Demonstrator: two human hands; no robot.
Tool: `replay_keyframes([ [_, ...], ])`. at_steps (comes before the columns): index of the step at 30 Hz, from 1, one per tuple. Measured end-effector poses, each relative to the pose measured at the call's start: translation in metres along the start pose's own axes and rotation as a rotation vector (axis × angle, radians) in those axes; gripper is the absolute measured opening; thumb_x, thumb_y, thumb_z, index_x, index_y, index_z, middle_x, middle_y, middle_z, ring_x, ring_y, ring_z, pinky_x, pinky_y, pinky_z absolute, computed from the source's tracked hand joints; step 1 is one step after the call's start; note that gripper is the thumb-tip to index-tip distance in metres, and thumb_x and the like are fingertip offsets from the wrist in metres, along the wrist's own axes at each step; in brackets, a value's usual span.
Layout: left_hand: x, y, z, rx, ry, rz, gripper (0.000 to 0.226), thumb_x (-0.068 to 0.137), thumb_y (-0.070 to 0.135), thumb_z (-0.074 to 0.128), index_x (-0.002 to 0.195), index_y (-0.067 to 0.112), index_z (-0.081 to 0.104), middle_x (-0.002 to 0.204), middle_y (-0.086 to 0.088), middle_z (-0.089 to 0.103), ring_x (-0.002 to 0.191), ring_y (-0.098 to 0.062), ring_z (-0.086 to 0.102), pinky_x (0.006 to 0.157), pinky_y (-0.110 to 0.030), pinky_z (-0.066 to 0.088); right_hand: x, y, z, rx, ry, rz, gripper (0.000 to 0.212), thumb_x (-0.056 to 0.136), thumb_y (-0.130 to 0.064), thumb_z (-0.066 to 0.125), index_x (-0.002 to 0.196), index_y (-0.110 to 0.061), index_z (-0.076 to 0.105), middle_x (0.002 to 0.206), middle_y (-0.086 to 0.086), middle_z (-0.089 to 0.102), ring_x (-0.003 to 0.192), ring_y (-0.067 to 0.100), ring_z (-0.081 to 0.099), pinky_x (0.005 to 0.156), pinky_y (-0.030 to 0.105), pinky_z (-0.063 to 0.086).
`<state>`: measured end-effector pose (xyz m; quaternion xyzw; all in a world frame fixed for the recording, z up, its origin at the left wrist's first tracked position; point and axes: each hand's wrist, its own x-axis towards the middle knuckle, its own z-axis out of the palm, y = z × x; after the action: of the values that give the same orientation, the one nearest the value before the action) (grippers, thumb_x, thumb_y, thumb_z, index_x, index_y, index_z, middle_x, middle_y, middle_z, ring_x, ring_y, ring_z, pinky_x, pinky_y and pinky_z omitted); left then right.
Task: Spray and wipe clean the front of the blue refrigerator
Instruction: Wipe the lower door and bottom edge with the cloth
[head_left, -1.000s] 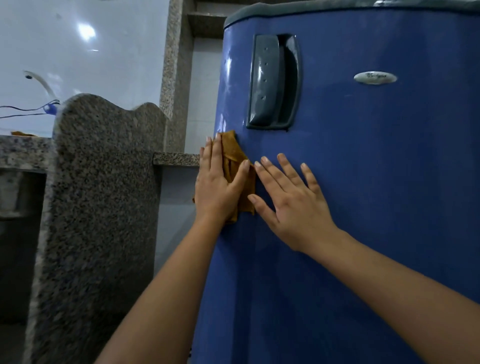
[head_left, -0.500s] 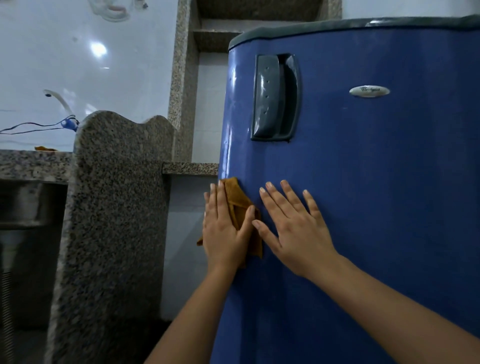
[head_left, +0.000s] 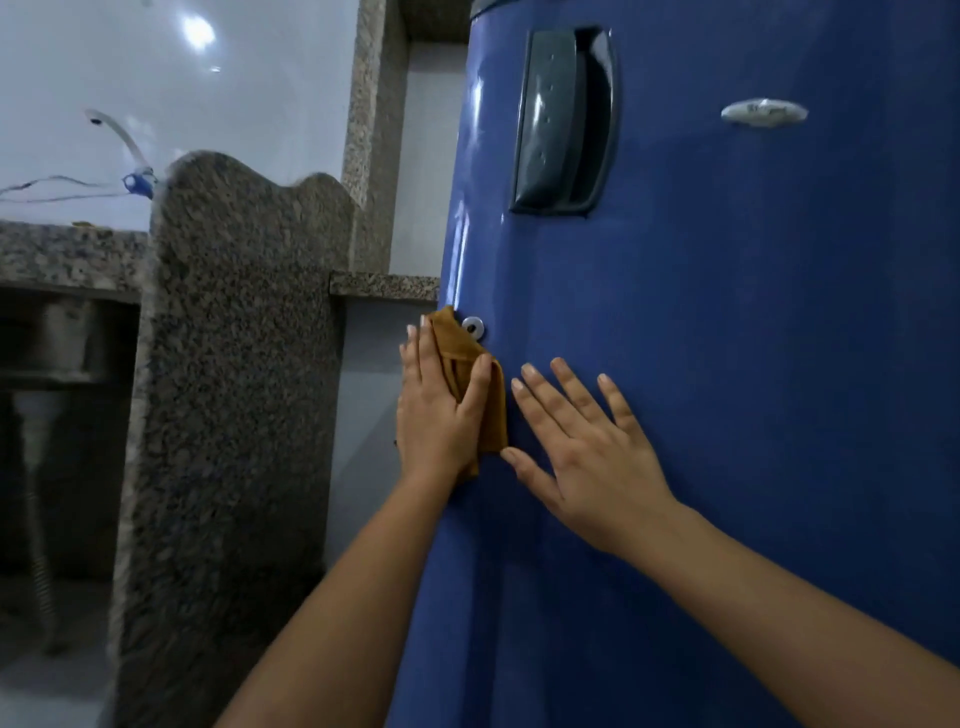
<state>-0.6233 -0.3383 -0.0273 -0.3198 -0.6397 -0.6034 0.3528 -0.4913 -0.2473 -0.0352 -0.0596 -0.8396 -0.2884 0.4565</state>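
The blue refrigerator (head_left: 727, 364) fills the right half of the view, with a dark grey handle (head_left: 563, 122) near its top left and a silver badge (head_left: 763, 111) to the right. My left hand (head_left: 441, 410) presses a folded mustard-brown cloth (head_left: 493, 400) flat against the door's left edge, below the handle. A small round silver lock (head_left: 473, 326) shows just above the cloth. My right hand (head_left: 587, 447) lies flat on the door beside the cloth, fingers spread, holding nothing.
A speckled granite partition (head_left: 234, 389) stands left of the refrigerator, with a narrow gap between them. A granite counter (head_left: 62, 254) and ledge (head_left: 384, 286) run behind it. A white tap with a blue fitting (head_left: 136, 182) sits by the wall.
My left hand has slid the cloth down the door's left edge, away from the handle, uncovering the silver lock. My right hand moved down alongside it.
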Motion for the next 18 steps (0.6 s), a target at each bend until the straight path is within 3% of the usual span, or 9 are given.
replay_keyframes([
  [6, -0.048, -0.015, 0.003, 0.109, 0.016, 0.103, 0.084, 0.079, 0.068, 0.026, 0.148, 0.025, 0.004, 0.157, 0.002, 0.003, 0.144, -0.014, 0.001, 0.115, -0.042, 0.012, -0.033, 0.007, 0.010, -0.042, -0.019, -0.038, 0.066, 0.096, -0.052, 0.008, 0.140, -0.013, 0.038, 0.147, 0.003, 0.036, 0.137, 0.023, 0.030, 0.108, 0.045, 0.017],
  [10, -0.050, -0.010, 0.005, 0.104, 0.048, 0.046, 0.083, 0.080, 0.067, 0.026, 0.148, 0.022, 0.006, 0.157, -0.001, 0.006, 0.144, -0.017, 0.006, 0.114, -0.040, 0.014, -0.051, 0.001, 0.017, -0.040, -0.036, -0.049, 0.063, 0.096, -0.050, 0.014, 0.141, -0.012, 0.035, 0.149, 0.004, 0.033, 0.138, 0.023, 0.027, 0.110, 0.045, 0.015],
  [15, -0.127, -0.037, 0.006, 0.206, 0.048, 0.047, 0.080, 0.083, 0.063, 0.030, 0.146, 0.020, 0.004, 0.156, -0.006, 0.010, 0.143, -0.021, 0.009, 0.115, -0.045, 0.017, -0.083, -0.009, 0.029, -0.019, -0.036, -0.051, 0.062, 0.097, -0.050, 0.012, 0.142, -0.013, 0.033, 0.150, 0.003, 0.032, 0.140, 0.020, 0.020, 0.112, 0.044, 0.012],
  [18, -0.115, -0.031, 0.009, 0.195, 0.076, -0.020, 0.083, 0.082, 0.064, 0.028, 0.148, 0.018, 0.008, 0.156, -0.006, 0.011, 0.143, -0.021, 0.010, 0.115, -0.039, 0.013, -0.099, -0.016, 0.034, -0.009, -0.046, -0.063, 0.060, 0.097, -0.049, 0.016, 0.143, -0.013, 0.031, 0.150, 0.003, 0.030, 0.140, 0.020, 0.019, 0.112, 0.044, 0.011],
])
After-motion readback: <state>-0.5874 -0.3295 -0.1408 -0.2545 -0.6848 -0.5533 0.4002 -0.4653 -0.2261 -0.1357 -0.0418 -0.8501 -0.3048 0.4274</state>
